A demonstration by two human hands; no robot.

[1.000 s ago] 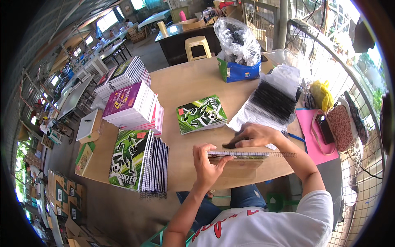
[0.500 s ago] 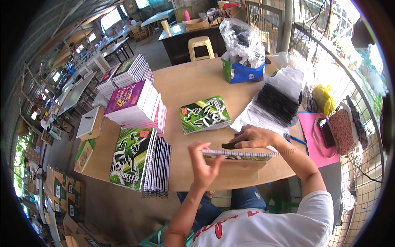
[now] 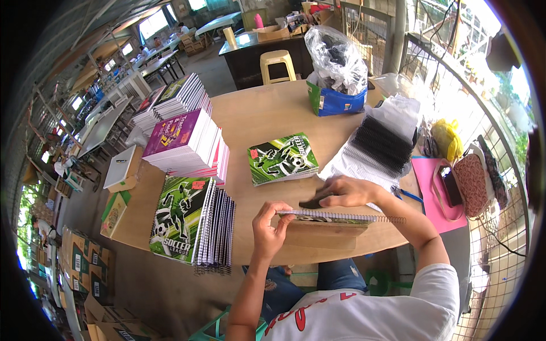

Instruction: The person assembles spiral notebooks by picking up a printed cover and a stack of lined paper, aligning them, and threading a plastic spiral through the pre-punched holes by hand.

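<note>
A notebook (image 3: pixel 335 221) stands on edge at the table's near side, its bound edge up, against a wooden block (image 3: pixel 321 237). Along that edge runs a spiral coil (image 3: pixel 391 219), whose loose end sticks out past the right end. My left hand (image 3: pixel 269 228) pinches the notebook's left corner between thumb and fingers. In my right hand (image 3: pixel 347 192), just above the coil, is a dark, flat, pad-like piece (image 3: pixel 311 203); its exact kind is unclear. Beyond them a small pile of green soccer notebooks (image 3: pixel 282 159) lies flat.
Stacks of coiled notebooks (image 3: pixel 190 219) and purple-covered books (image 3: pixel 185 142) stand at left. On the right, black coils (image 3: pixel 382 142) lie on white wrapping, near a blue bag (image 3: pixel 336 101), a pink sheet (image 3: pixel 427 179) and a patterned pouch (image 3: pixel 473 177).
My right hand has shifted slightly left with the dark piece. The coil's loose right end sits a little lower. My left hand still grips the corner, its fingers closed in more.
</note>
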